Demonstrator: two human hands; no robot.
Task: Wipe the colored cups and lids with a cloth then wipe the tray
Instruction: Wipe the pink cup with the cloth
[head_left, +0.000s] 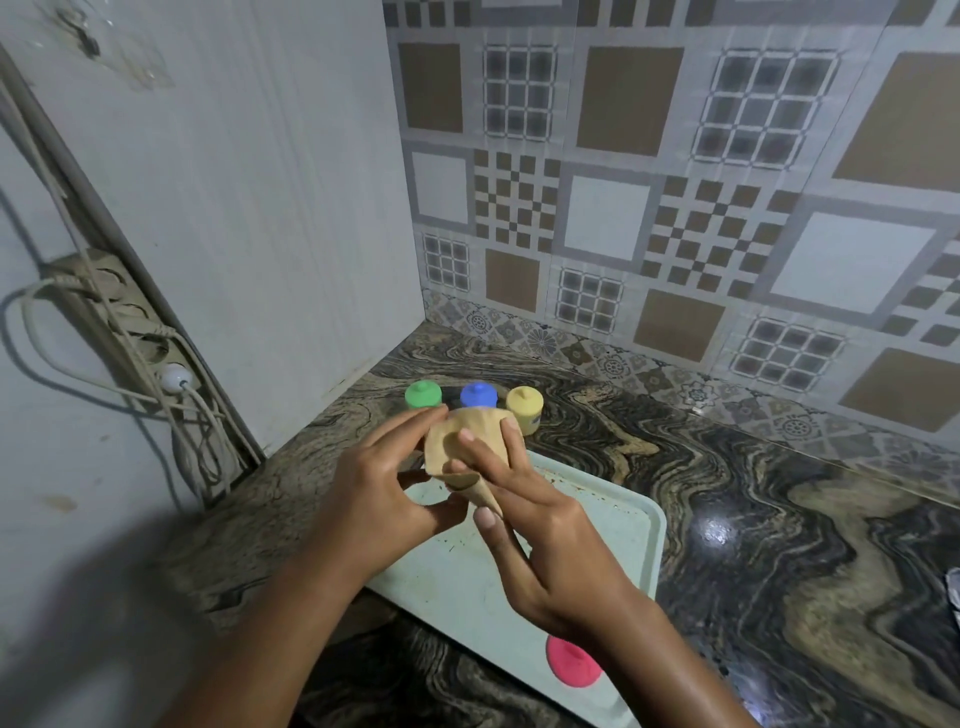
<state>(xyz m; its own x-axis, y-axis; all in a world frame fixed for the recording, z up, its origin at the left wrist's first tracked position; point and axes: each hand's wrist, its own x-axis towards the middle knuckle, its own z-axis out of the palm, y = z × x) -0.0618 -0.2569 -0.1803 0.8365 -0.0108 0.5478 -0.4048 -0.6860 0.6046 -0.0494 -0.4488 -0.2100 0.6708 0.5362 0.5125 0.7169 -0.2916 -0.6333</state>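
Cloth (445, 448): tan, thin, soft weave, bunched into a blunt cone and held in the air over the far left corner of the tray (623, 525). Its rounded shape suggests a small cup wrapped inside, though none shows.

- Left hand (379, 499): forefinger laid long over the top of the bundle, thumb under it, a light pinch.
- Right hand (550, 535): fingers (491, 460) curled over the near face of the cloth, thumb stuck out below. It grips the cloth only.

Handling, as a judgement: the cloth is limp and light and will slip off a smooth cup unless pressed on all round. Best hold is around the body of what it wraps, with the other hand turning.

Green cup (423, 395), blue cup (479, 396) and yellow cup (524, 406):
- Small plastic cups with knobbed lids on, standing in a row on the desk (727, 493) just beyond the tray's far edge.
- Probably light, stiff and easy to tip. Take them by the sides, not by the knob.

Red lid (573, 662): round and matte, lying on the tray at its near edge, partly behind the right forearm.

Tray: pale, flat, rounded corners, low raised rim, brown specks and smears on its face. Looks rigid.

Desk: glossy swirled stone, likely slick.
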